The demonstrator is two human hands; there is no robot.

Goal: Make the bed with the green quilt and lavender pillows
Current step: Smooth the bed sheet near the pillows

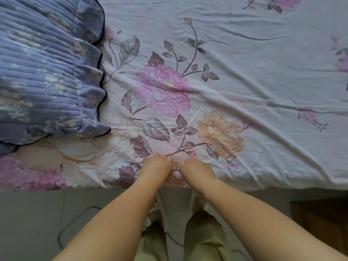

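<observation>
A white bed sheet (244,81) printed with pink and peach flowers covers the mattress. A lavender quilted pillow (47,72) lies at the left end of the bed. My left hand (157,166) and my right hand (196,170) sit side by side on the sheet near the bed's front edge. The fingers of both are curled down into the cloth, gripping it. Creases in the sheet run from the hands out to the right. No green quilt is in view.
Grey floor (37,213) lies below the bed edge, with a thin cable (75,221) looping across it. A dark wooden piece of furniture (323,223) stands at the lower right. My legs in light trousers (203,238) are close to the bed.
</observation>
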